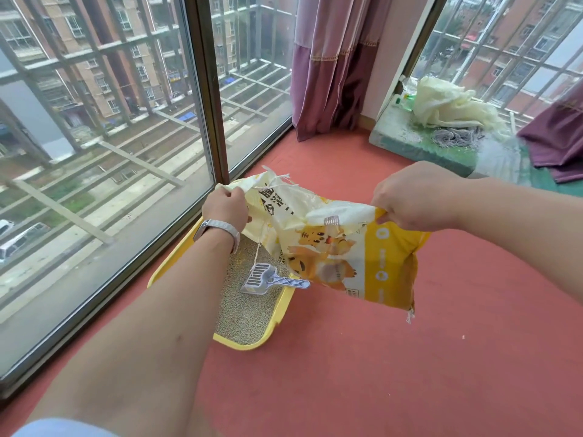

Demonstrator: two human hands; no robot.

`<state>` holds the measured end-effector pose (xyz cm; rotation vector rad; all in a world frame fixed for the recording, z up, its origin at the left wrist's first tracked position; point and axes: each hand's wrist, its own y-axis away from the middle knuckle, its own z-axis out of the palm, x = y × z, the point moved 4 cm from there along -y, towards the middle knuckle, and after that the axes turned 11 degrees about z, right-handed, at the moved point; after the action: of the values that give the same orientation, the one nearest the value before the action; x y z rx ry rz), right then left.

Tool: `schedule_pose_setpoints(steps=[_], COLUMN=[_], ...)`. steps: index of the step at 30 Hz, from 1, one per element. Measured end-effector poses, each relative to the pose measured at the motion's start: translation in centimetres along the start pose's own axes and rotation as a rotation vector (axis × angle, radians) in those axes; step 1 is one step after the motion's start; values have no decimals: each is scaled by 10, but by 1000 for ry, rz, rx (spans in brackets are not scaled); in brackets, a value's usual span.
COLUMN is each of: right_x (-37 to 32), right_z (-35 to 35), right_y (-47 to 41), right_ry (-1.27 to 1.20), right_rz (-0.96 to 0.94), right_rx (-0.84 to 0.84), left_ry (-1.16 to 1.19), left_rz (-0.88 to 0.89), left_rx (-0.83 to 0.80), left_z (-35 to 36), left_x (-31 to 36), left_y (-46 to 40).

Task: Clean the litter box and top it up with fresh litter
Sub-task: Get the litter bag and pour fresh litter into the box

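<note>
Both hands hold a yellow litter bag (334, 247) above the litter box (249, 313) on the floor: left hand (224, 207) grips its torn end at ten o'clock, right hand (416, 197) pinches the edge at two o'clock. A scoop (271, 279) lies in the litter.

Left hand (224, 205) and right hand (410, 200) grip the litter bag (340, 247) above the litter box (277, 313); scoop (268, 277) lies on the litter.
</note>
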<state>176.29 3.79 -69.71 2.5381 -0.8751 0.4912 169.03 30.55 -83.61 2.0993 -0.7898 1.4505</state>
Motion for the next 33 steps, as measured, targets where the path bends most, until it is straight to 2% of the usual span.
schedule_pose_setpoints(steps=[5,16,23,33], right_x=[1,17,25,36], right_z=[-6,-15,-19,-35], right_y=[-2,2,2,4], right_ry=[13,101,89,116], right_rz=[16,65,114,130], right_rx=[3,77,103,164], left_ry=[61,72,18,89], left_rz=[-21,-68,-12,-98], left_rx=[57,-66,-66,-61], left_z=[-8,1,2,5], left_x=[-4,-17,-18,-23], left_y=[2,9,17,20])
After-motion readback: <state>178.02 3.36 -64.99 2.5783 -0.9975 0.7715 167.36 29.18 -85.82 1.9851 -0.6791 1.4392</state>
